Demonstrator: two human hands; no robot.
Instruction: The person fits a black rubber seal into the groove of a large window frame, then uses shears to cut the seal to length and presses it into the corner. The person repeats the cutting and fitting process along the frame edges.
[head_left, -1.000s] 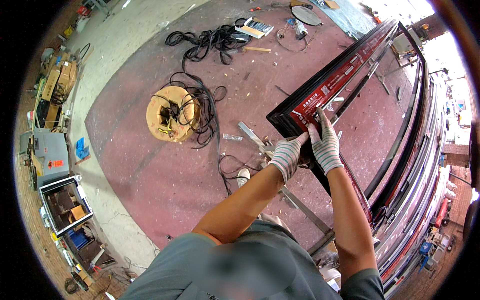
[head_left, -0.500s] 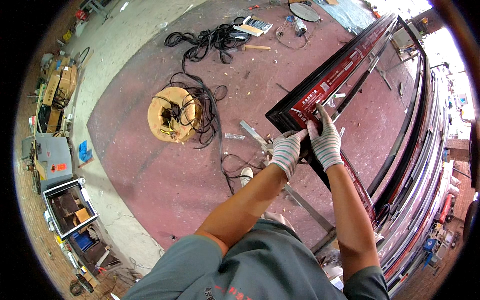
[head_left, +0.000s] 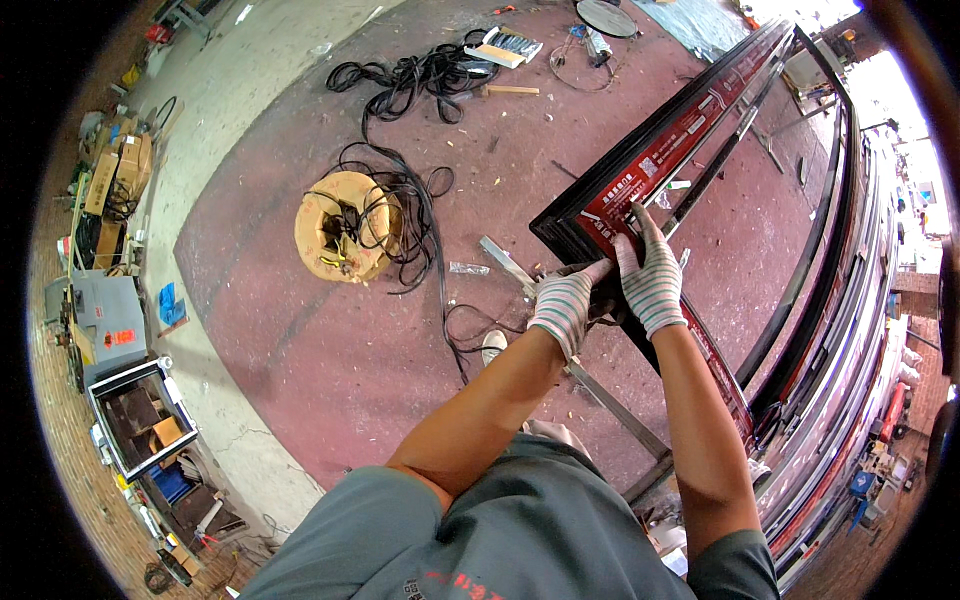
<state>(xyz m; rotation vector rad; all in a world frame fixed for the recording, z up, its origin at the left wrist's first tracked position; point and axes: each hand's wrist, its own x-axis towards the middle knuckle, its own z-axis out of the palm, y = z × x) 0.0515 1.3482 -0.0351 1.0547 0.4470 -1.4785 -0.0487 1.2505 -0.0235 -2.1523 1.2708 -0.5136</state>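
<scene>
A large black window frame (head_left: 648,182) with red printed protective film lies raised at a slant, its near corner in front of me. Both hands wear striped knit gloves. My left hand (head_left: 563,308) is closed on the frame's near side just right of the corner, thumb along the edge; its other fingers are partly hidden. Close beside it, my right hand (head_left: 650,288) grips the same side, with the index finger reaching over the red film and the thumb nearer the left hand. Dark material shows between the hands, too shaded to make out.
Metal support bars (head_left: 620,410) run beneath the frame. A tan ring-shaped roll (head_left: 312,225) and tangled black strips (head_left: 400,85) lie on the red floor. Long profiles (head_left: 850,400) are stacked at right. Boxes (head_left: 125,175) and a grey machine (head_left: 108,315) stand at left.
My left hand has shifted slightly left and down along the frame's edge. The right hand stays almost in place on the frame.
</scene>
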